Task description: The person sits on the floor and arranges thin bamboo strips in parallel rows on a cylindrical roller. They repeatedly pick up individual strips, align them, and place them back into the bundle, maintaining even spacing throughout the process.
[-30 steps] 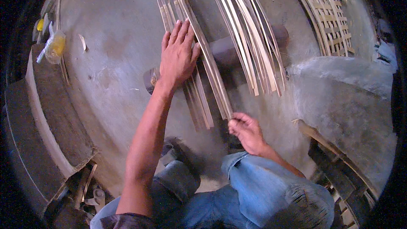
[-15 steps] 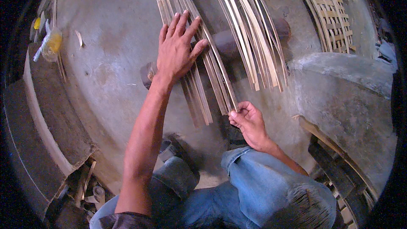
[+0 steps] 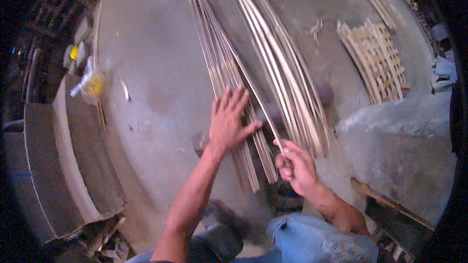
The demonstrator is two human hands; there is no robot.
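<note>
My left hand (image 3: 228,122) lies with fingers spread on a bundle of long, thin bamboo strips (image 3: 251,139) on the floor. To its right, my right hand (image 3: 297,165) is closed on the end of a single bamboo strip (image 3: 263,97), which it holds out to the right of the bundle. A second bundle of paler strips (image 3: 280,63) fans out just beyond my right hand. Under both bundles runs a dark log (image 3: 197,143), mostly hidden by the strips and my left hand.
A woven bamboo lattice (image 3: 378,63) lies at the right, above a raised concrete block (image 3: 399,131). At the left, a clear plastic bag with yellow contents (image 3: 92,87) lies near a dark stepped ledge (image 3: 87,160). A wooden stick (image 3: 390,202) rests at the lower right.
My right hand has pulled one strip away from the bundle, to the right. My left hand stays spread on the bundle. The view has tilted, so everything sits lower in the picture.
</note>
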